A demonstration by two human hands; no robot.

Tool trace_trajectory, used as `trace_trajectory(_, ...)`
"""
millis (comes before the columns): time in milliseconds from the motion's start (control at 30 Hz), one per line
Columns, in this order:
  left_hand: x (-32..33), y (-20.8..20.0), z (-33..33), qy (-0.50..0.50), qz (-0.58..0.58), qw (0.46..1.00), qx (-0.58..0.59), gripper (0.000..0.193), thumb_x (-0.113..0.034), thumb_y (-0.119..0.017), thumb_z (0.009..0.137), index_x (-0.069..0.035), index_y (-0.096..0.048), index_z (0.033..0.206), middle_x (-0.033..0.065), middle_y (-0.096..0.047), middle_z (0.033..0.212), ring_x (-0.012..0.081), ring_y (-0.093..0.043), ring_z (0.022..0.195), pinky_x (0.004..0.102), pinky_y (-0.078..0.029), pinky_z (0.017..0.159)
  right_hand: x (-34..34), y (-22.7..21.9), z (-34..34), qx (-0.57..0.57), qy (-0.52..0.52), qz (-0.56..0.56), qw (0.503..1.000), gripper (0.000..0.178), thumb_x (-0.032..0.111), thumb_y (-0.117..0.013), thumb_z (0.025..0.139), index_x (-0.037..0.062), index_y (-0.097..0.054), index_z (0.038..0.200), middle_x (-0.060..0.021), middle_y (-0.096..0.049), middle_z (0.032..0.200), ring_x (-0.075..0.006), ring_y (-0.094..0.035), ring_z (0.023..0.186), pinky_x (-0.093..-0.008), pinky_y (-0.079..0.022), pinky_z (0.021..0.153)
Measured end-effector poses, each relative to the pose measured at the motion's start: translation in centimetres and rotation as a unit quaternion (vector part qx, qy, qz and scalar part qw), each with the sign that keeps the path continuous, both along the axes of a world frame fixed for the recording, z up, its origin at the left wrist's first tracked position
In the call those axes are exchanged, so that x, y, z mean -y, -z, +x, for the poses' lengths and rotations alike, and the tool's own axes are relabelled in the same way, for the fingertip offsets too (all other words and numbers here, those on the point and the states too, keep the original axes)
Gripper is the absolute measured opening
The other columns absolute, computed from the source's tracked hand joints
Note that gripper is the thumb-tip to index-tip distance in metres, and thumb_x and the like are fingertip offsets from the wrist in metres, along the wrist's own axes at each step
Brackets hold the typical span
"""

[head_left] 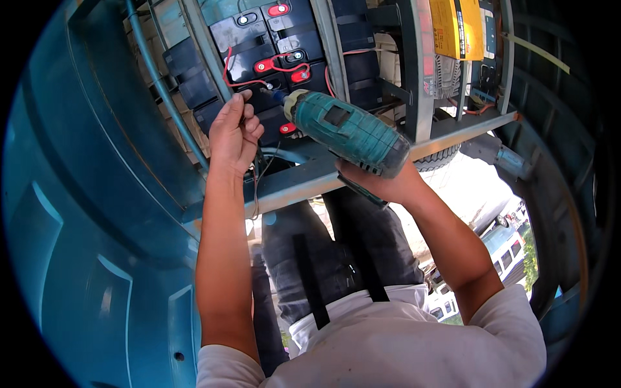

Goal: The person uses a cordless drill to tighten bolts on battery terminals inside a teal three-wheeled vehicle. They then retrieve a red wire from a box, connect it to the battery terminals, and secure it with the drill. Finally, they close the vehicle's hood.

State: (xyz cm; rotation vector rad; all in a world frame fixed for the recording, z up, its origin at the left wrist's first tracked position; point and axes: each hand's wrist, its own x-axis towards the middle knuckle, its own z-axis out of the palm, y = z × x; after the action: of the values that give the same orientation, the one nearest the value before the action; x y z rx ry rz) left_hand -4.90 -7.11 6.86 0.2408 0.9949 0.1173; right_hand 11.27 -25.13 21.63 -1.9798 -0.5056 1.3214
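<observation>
**Two hands at the battery bank: drill on terminal, wire pinched**

Two hands are in view, both the person's own, entering from the lower edge.

Right hand (pixel 378 184): closed fully around the grip of a teal cordless drill (pixel 349 132). Drill body is tilted, nose up and to the left. Its bit tip meets a terminal (pixel 270 85) on top of one of the black batteries (pixel 259 58). Whether the bit is turning cannot be told.

Left hand (pixel 234 132): fingers curled in, thumb and forefinger tip pinched just left of that same terminal. It appears to hold the end of a red wire (pixel 228 68) there; the exact contact is too small to confirm. Thin dark cables (pixel 257 181) hang down from under the palm.

Batteries: several black blocks side by side in a grey metal frame (pixel 323 178), some with red terminal caps (pixel 278 10). Short red leads link neighbouring tops.

Surroundings:
- Blue moulded panel (pixel 97 194) fills the left side, close beside the left forearm.
- Yellow box (pixel 456 26) sits in the frame at upper right, well apart from both hands.
- Person wears dark trousers (pixel 336 258) and a white shirt (pixel 388 343).
- Bright ground is visible below the frame at right.
</observation>
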Motion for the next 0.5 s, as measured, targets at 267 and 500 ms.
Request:
trace_trajectory(267, 2.5, -0.4, 1.5, -0.144, -0.028, 0.982, 0.120, 0.030, -0.011, -0.048, 0.099, 0.004, -0.052, 0.124, 0.0113, -0.064, 0.106, 0.0168, -0.062, 0.096, 0.0297, -0.051, 0.088, 2.5, -0.2, -0.3, -0.045, 0.007, 0.018, 0.999, 0.032, 0.009, -0.073, 0.079, 0.0040, -0.061, 0.108, -0.0058, -0.067, 0.096, -0.0138, -0.064, 0.087, -0.0299, -0.051, 0.079)
trace_trajectory(500, 2.8, -0.9, 2.1, -0.142, -0.067, 0.984, 0.078, 0.031, -0.017, -0.047, 0.100, 0.003, -0.054, 0.122, 0.0142, -0.066, 0.113, 0.0197, -0.063, 0.105, 0.0328, -0.051, 0.091, 3.1, 0.5, -0.4, -0.047, 0.017, 0.040, 0.998, 0.031, 0.011, -0.075, 0.078, 0.0043, -0.063, 0.105, -0.0060, -0.067, 0.095, -0.0148, -0.064, 0.085, -0.0307, -0.051, 0.078)
